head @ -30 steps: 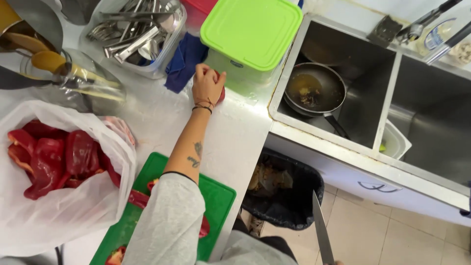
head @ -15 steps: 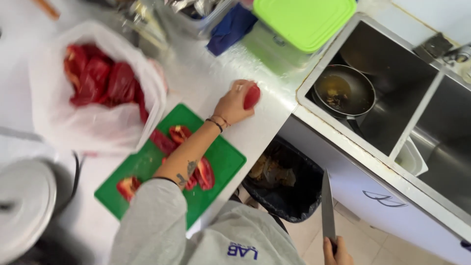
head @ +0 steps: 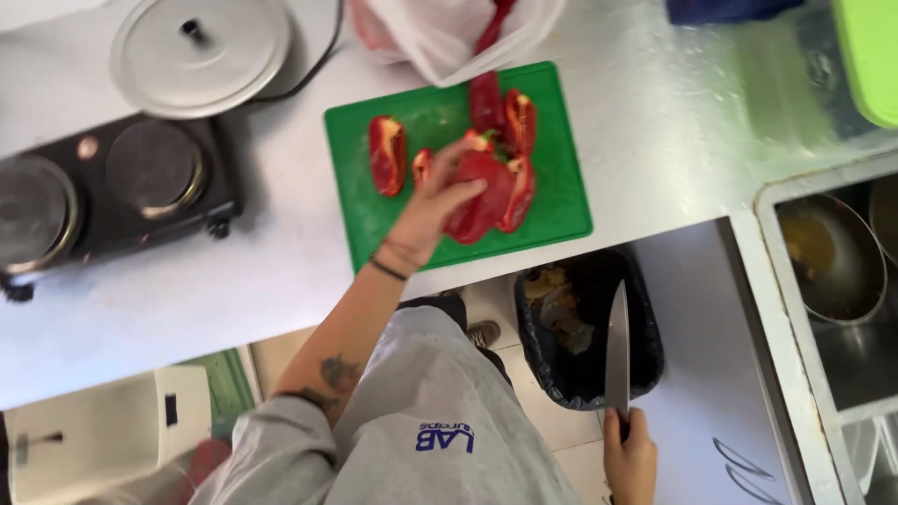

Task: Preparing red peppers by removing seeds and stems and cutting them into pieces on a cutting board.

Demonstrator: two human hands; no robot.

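- Red pepper [head: 479, 192], a large piece with a bit of green stem at its top, is held down on the green cutting board [head: 561, 201] by the left hand [head: 432, 208]; the fingers are closed around its left side, so that it is kept flat on the board rather than lifted.
- Other cut pepper pieces are laid around it on the same board: one half [head: 386, 154] apart to the left with its pale inside turned up, and two more pieces [head: 505, 117] just above the held one, close to the opening of a white plastic bag [head: 440, 37] from which further red peppers appear to spill.
- A long kitchen knife [head: 617, 346] is gripped by its handle in the right hand [head: 629, 460], well apart from the board and below the desk [head: 234, 281] edge, blade pointing away from the body, so that the edge is kept clear of the other hand.
- A black-lined waste bin [head: 585, 327] is stood open just under the desk edge, directly below the board; what lies in it seems to be scraps, though the view is too dim to be sure.
- A black two-plate hob [head: 112, 192] and a round metal lid [head: 199, 51] are set to the left, and a steel sink [head: 823, 309] holding a pan to the right.
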